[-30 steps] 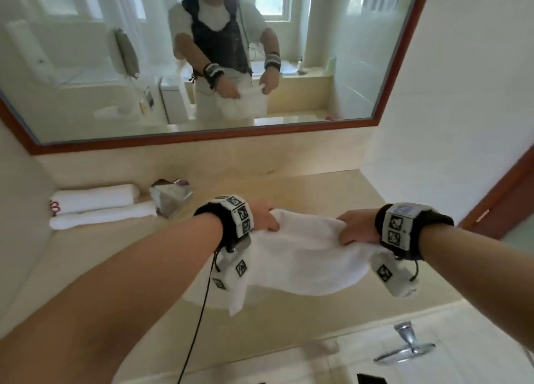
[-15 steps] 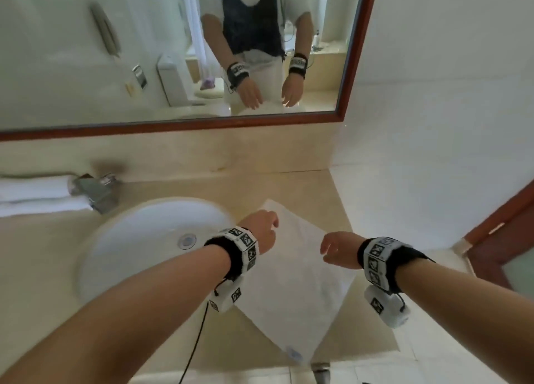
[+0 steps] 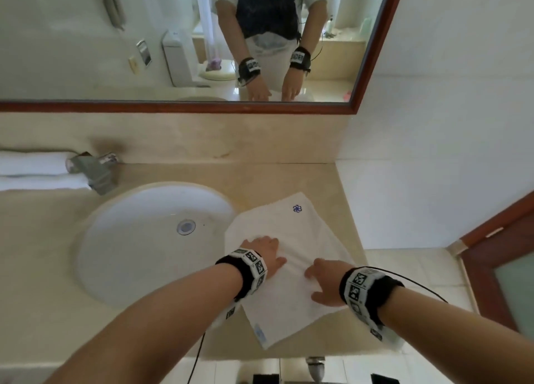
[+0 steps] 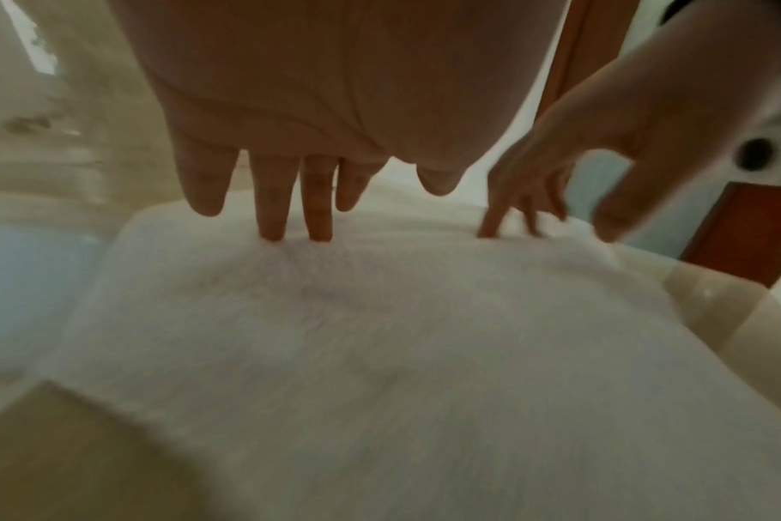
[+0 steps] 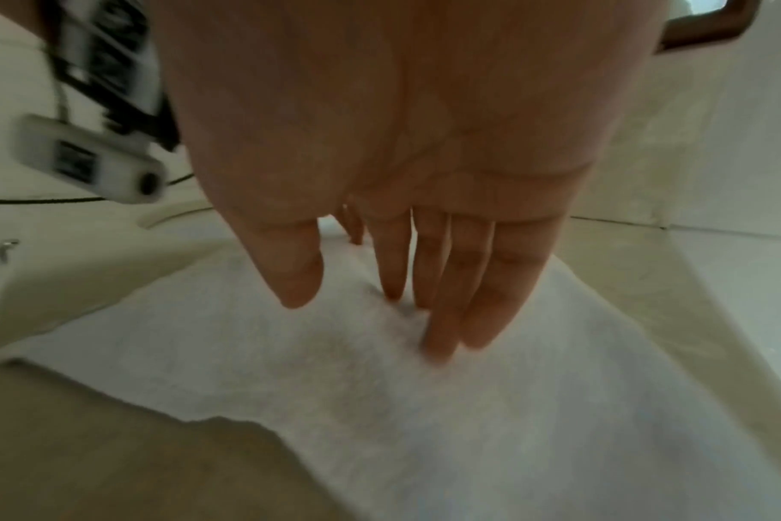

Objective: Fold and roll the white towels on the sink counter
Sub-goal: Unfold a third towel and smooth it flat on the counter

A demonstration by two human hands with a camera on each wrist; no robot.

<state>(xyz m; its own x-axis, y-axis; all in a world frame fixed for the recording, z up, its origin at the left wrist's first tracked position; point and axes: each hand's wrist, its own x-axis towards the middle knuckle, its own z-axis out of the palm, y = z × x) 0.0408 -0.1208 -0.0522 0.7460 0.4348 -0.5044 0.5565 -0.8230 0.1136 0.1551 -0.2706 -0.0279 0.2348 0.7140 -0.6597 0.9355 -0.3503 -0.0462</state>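
Note:
A white towel [image 3: 291, 239] with a small blue emblem lies spread flat on the beige counter [image 3: 289, 178], right of the sink, one corner over the basin edge. My left hand [image 3: 264, 253] lies flat on its left middle, fingers straight. The right hand [image 3: 325, 279] lies flat on its right part, fingers spread. In the left wrist view the left fingertips [image 4: 272, 225] press the towel [image 4: 380, 352], and the right hand [image 4: 558, 197] touches it alongside. The right wrist view shows straight fingers [image 5: 437, 331] on the towel [image 5: 469, 423]. Two rolled white towels [image 3: 31, 171] lie at the far left.
A round white basin [image 3: 138, 239] takes up the counter's middle, with a chrome tap [image 3: 92, 167] behind it. A wood-framed mirror [image 3: 173, 37] hangs above. A white wall [image 3: 433, 152] bounds the counter on the right, with a brown door frame [image 3: 491, 239] beyond.
The towel went from held bunched in the air to lying flat on the counter. Both hands let go of it and now press flat on it.

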